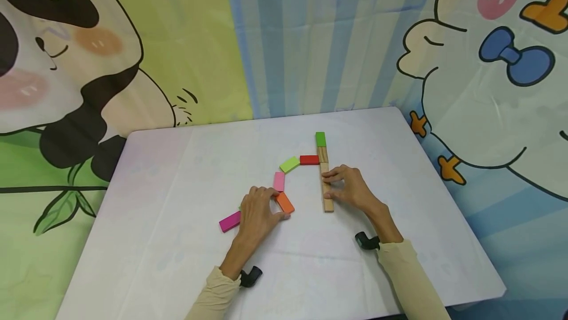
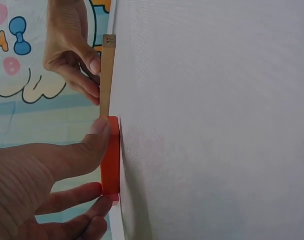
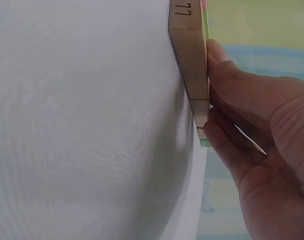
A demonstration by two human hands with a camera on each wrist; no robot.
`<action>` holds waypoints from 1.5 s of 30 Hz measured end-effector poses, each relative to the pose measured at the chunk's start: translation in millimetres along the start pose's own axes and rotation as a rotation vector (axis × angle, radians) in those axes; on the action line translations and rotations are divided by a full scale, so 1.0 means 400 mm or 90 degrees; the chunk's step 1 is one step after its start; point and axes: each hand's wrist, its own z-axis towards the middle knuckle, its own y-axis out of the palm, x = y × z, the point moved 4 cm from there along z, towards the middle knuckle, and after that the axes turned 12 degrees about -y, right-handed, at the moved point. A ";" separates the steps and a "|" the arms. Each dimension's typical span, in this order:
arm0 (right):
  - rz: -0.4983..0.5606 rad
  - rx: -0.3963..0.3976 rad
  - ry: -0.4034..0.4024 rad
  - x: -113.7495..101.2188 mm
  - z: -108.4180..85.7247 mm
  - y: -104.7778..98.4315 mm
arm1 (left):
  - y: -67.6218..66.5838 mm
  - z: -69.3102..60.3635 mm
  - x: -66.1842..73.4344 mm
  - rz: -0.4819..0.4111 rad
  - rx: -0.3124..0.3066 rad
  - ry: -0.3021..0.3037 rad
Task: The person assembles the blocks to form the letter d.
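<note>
My left hand point(image 1: 257, 211) pinches an orange block point(image 1: 285, 202) lengthwise, thumb at its near end and fingers at its far end. The left wrist view shows the orange block point(image 2: 110, 157) low against the white surface. Fingertips of my right hand point(image 1: 350, 187) rest on a straight row of plain wooden blocks point(image 1: 328, 205), thumb nearer me than the forefinger. In the right wrist view the nearest wooden block point(image 3: 190, 60) bears the mark "77". A green block point(image 1: 320, 139) tops the row. From its side a curve runs through a red block point(image 1: 309, 160), lime block point(image 1: 290, 164) and pink block point(image 1: 279, 181).
A magenta block point(image 1: 230, 222) lies left of my left hand, beside a sliver of green mostly hidden by that hand. Everything lies on a white tabletop point(image 1: 177, 172). Cartoon-printed cloth point(image 1: 306, 39) hangs behind the table's back and right edges.
</note>
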 end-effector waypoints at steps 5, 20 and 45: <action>-0.010 -0.004 -0.004 0.003 0.003 0.003 | -0.007 -0.002 -0.003 0.028 0.005 -0.004; -0.020 0.012 -0.012 0.000 0.006 -0.019 | -0.193 -0.005 -0.191 -0.085 -0.115 -0.025; -0.013 0.004 -0.015 0.002 0.000 0.001 | -0.228 -0.125 -0.293 0.049 -0.192 -0.088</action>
